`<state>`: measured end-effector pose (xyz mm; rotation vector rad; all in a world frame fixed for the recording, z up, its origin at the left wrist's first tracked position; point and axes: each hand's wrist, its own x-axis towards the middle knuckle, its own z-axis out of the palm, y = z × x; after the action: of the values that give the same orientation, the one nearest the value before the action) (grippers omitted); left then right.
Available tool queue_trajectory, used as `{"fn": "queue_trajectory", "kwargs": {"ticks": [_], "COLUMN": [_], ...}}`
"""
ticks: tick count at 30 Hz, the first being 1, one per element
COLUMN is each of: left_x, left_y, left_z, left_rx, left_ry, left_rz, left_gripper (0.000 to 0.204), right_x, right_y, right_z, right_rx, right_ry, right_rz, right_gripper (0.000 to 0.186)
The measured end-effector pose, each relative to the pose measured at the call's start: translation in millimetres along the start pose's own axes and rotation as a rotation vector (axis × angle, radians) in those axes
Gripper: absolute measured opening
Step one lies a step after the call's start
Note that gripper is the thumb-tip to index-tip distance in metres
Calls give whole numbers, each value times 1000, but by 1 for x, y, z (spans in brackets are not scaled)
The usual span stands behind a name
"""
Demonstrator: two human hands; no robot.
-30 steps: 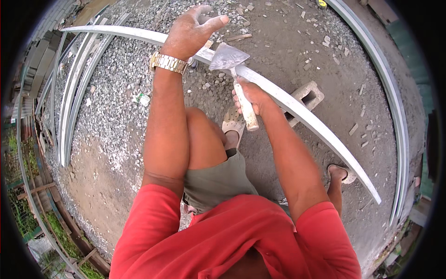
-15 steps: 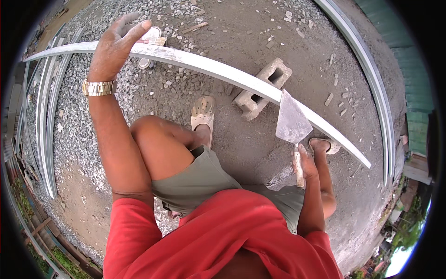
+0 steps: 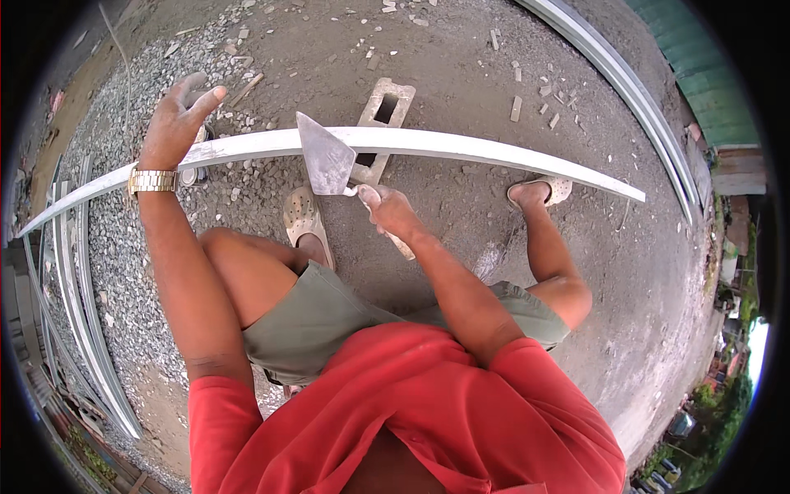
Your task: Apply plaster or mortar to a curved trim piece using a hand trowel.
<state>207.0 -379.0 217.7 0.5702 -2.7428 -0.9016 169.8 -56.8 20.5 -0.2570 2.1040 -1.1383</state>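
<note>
A long white metal bar (image 3: 461,146), bowed by the lens, lies across in front of me over a grey hollow concrete block (image 3: 387,92). My right hand (image 3: 388,212) is closed around the handle of a pointed trowel (image 3: 327,158). Its grey-smeared blade overlaps the bar just left of the block; whether it touches cannot be made out. At the left, my left hand (image 3: 177,123) reaches over the bar with thumb and fingers apart, holding nothing visible. A can (image 3: 194,175), mostly hidden, stands beside the bar near that wrist.
Several metal lengths (image 3: 82,288) lie on gravel at the left. More long metal pieces (image 3: 625,86) run along the upper right, near a green corrugated sheet (image 3: 699,74). Stone chips (image 3: 516,107) and wood scraps (image 3: 247,89) are scattered about. My feet in beige clogs (image 3: 306,221) stand near the bar.
My right hand has carried the trowel leftward along the bar, from right of the block to its left side. My left hand remains over the bar; the whole view has shifted.
</note>
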Motion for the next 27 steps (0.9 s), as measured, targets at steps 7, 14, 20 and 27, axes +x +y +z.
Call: {"fn": "queue_trajectory", "kwargs": {"ticks": [7, 14, 20, 27], "left_x": [25, 46, 58, 56], "left_y": [33, 64, 78, 89], "left_z": [46, 77, 104, 141], "left_rx": [38, 173, 311, 323], "left_ry": [-190, -324, -361, -515], "left_rz": [144, 173, 192, 168], "left_gripper": [70, 71, 73, 73], "right_x": [-62, -130, -103, -68], "right_y": [94, 188, 159, 119], "right_z": [-124, -268, -219, -122], "right_rx": [191, 573, 484, 171], "right_ry": [329, 777, 509, 320], "right_rz": [153, 481, 357, 209], "right_gripper": [49, 47, 48, 55]}}
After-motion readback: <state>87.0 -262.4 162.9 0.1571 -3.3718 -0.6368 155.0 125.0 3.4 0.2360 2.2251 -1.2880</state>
